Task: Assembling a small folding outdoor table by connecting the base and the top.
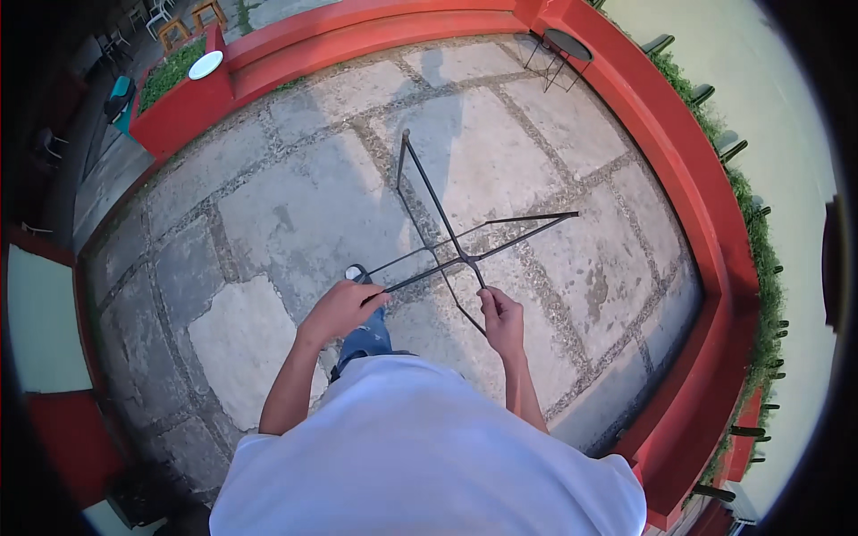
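In front of me is a dark metal folding table stand (466,259), its thin legs crossing in an X. My left hand (338,313) is closed around the end of one bar on the left. The end of another bar, right of centre, is pinched in my right hand (503,320). The stand's far corners point away from me over the paving. I cannot tell whether its lower parts touch the ground. My shoe (357,273) shows just beyond my left hand.
Stone paving (295,196) spreads around me, bordered by a low red wall (706,232). A small dark round-topped table (567,45) stands in the far right corner. A white round tray (206,65) rests on the red planter at far left. Cacti and greenery line the right wall.
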